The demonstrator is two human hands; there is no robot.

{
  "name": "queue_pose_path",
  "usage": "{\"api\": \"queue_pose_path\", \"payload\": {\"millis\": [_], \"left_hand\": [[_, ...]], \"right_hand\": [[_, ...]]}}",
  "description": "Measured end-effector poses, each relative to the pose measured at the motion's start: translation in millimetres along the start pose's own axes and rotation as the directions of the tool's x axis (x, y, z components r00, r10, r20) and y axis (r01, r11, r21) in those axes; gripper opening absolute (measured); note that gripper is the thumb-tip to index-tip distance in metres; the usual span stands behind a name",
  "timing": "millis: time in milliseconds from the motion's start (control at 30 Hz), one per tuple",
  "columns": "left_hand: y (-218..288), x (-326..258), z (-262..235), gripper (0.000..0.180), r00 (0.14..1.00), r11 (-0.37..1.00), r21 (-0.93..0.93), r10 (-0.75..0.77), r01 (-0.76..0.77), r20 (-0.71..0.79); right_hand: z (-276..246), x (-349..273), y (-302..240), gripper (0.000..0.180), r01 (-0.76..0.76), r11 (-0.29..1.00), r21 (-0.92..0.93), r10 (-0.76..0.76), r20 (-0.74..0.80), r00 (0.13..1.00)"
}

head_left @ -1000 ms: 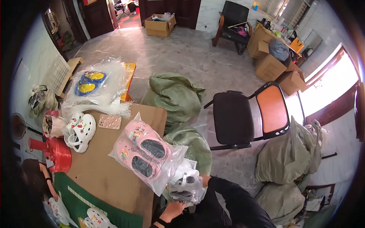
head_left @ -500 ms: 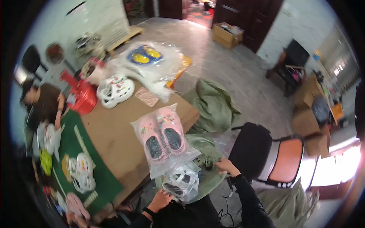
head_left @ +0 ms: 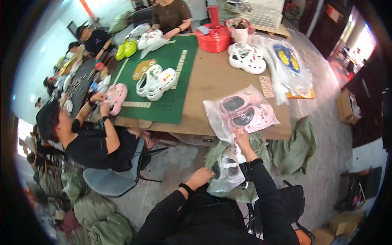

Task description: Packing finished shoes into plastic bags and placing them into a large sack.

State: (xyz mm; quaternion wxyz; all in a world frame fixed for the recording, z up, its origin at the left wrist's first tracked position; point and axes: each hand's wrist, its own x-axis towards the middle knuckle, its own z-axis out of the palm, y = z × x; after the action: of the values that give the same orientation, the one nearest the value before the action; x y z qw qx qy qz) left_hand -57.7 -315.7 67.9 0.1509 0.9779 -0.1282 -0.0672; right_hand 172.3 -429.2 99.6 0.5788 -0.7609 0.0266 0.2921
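Pink clogs with dark insoles [head_left: 255,114], sealed in a clear plastic bag [head_left: 216,116], lie on the near right corner of the brown table. My right hand [head_left: 243,141] is closed at the near edge of this bag, its fingertips pinching the plastic. Below the table edge, white clogs in a second clear bag [head_left: 224,183] rest at the mouth of a green woven sack [head_left: 261,147] by my lap. My left hand [head_left: 201,177] is at the left side of that second bag, fingers bent against it; its grip is partly hidden.
White clogs [head_left: 157,83] stand on a green mat [head_left: 167,110]. Farther right are a red container [head_left: 213,38], more white clogs [head_left: 247,59] and bagged blue-yellow slippers [head_left: 286,57]. A co-worker on a chair [head_left: 110,179] at left handles a pink clog [head_left: 116,98]. Another works across the table.
The view has swung left, bringing in more co-workers. My right hand has left the sack's edge and reached the pink clogs' bag. My left hand stays by the white clogs' bag.
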Motion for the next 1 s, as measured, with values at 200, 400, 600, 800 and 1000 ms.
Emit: {"api": "queue_pose_path", "payload": {"millis": [200,400,600,800,1000], "left_hand": [[4.1,2.2,-6.3,0.016,0.993,0.992,0.074,-0.105,0.101,0.047],[29.1,-0.3,-20.4,0.008,0.848,0.92,0.024,-0.35,0.391,-0.398],[21.0,-2.7,16.2,0.015,0.571,0.556,-0.558,-0.803,0.616,-0.17],[-1.5,6.0,25.1,0.02,0.374,-0.403,-0.91,-0.832,0.098,0.409],[-20.2,28.8,29.0,0.028,0.375,-0.743,-0.638,-0.661,-0.203,0.65]], "right_hand": [[-29.2,-12.5,46.8,0.051,0.286,0.849,-0.444,-0.394,-0.173,0.903],[19.0,-94.2,166.3,0.108,-0.349,0.837,-0.421,0.196,-0.365,0.91],[-17.3,-75.3,221.2,0.069,-0.205,0.978,-0.043,0.191,-0.219,0.957],[-66.0,-75.4,241.3,0.048,-0.157,0.842,0.516,0.295,-0.198,0.935],[-101.0,-84.0,289.8,0.047,-0.106,0.517,0.849,0.418,-0.142,0.897]]}}
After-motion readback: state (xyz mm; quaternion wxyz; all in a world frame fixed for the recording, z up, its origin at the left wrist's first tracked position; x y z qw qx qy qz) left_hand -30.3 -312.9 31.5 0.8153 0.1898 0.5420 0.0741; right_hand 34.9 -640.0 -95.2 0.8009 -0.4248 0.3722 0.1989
